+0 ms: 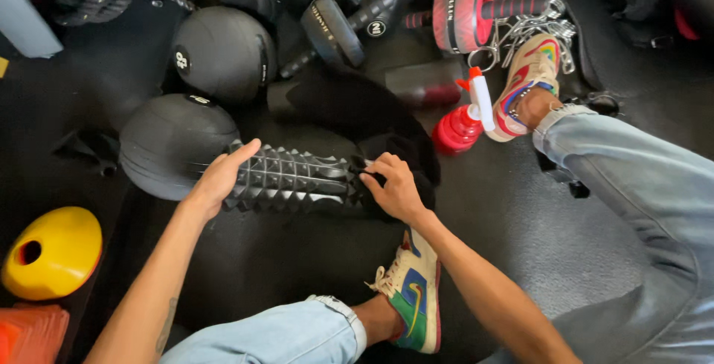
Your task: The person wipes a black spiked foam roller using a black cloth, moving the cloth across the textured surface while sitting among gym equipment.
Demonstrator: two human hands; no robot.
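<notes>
A black spiked foam roller [294, 179] lies on its side on the dark floor mat in front of me. My left hand [221, 176] grips its left end. My right hand [394, 185] pinches a black cloth [405, 148] against the roller's right end. The cloth spreads up and to the right behind the roller. A red spray bottle [461, 127] with a white nozzle stands just right of the cloth. My legs in light blue jeans and colourful sneakers frame the roller, one shoe [413, 297] below my right hand.
Two black medicine balls [172, 141] [223, 52] sit left and behind the roller. Kettlebells [349, 7], a red ab wheel [465, 7] and metal clips [532, 29] lie at the back. A yellow dome [52, 252] and an orange cone [30, 334] are at the left.
</notes>
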